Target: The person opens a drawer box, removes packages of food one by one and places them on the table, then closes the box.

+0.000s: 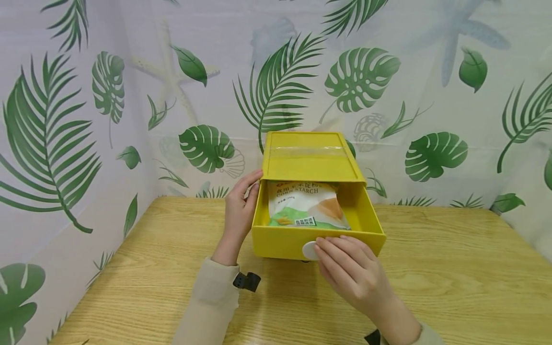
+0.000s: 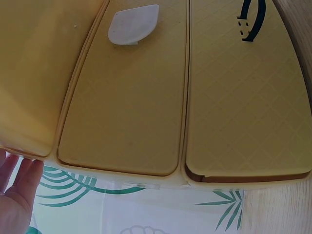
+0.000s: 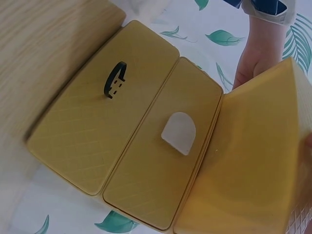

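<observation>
A yellow drawer cabinet (image 1: 307,167) stands on the table with its top drawer (image 1: 366,211) pulled out. Inside the drawer lies a white, green and orange bag of corn starch (image 1: 304,206). My left hand (image 1: 241,206) rests against the cabinet's left side, its fingertips at the edge by the top drawer in the left wrist view. With my right hand (image 1: 351,268) I pinch the round white drawer pull (image 1: 309,250) on the front; my thumb is hidden behind the fingers. Below, the middle drawer (image 2: 122,107) and bottom drawer (image 2: 243,112) are closed.
The middle drawer carries a white pull (image 2: 134,24), and the bottom one a black strap handle (image 2: 256,19). Under everything is a wood-grain table (image 1: 453,278). A leaf-printed cloth (image 1: 302,86) hangs close behind the cabinet and along the left side.
</observation>
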The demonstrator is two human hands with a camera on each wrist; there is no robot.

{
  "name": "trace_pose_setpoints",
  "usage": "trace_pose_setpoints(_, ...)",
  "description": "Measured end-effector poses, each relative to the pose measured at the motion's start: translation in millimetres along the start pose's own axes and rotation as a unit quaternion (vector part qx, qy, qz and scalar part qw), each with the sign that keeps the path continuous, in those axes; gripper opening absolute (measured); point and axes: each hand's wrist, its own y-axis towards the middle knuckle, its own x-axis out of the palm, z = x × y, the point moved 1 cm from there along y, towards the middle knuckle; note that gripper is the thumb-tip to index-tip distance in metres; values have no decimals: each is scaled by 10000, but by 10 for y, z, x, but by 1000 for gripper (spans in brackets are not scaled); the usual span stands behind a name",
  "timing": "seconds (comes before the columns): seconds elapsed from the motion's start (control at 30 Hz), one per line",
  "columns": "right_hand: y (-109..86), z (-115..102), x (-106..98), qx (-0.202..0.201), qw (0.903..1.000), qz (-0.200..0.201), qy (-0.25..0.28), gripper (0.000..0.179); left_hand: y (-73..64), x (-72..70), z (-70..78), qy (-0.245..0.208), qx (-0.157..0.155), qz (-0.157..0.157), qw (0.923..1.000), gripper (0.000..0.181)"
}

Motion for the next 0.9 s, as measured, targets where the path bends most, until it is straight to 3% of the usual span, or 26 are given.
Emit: trace_pose_setpoints(0.9,70,-54,-113,-221,9997,63,77,20,0,10,20,-88,38,75,9999,24)
